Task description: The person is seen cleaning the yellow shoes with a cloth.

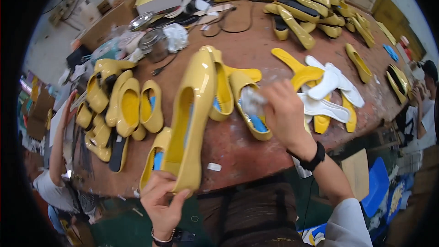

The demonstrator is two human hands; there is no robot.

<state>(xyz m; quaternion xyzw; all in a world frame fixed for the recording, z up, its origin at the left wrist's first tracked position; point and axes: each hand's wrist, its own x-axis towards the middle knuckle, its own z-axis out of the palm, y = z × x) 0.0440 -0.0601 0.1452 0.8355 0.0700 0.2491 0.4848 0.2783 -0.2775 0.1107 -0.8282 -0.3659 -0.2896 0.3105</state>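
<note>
Gripped by its heel end, a glossy yellow shoe (pixel 194 105) stands toe-up in my left hand (pixel 161 199), its opening turned partly toward me. My right hand (pixel 284 112), smeared by motion, closes on a crumpled whitish wad (pixel 251 100); whether it is paper, cloth or plastic I cannot tell. The wad is over the opening of another yellow shoe (pixel 259 128), which has blue inside. Partly behind the held shoe lies one more yellow shoe (pixel 222 105), and below left another (pixel 153 160) shows blue in its opening. Yellow insoles (pixel 297 68) and white insoles (pixel 327 110) lie right of my right hand.
Yellow shoes (pixel 128 105) cluster at the left of the reddish-brown table (pixel 247 164); a larger shoe pile (pixel 315 11) sits far right. A metal-lidded jar (pixel 153 43), plastic bags and a black cable (pixel 235 29) lie toward the back. Other people (pixel 59 187) work at both sides.
</note>
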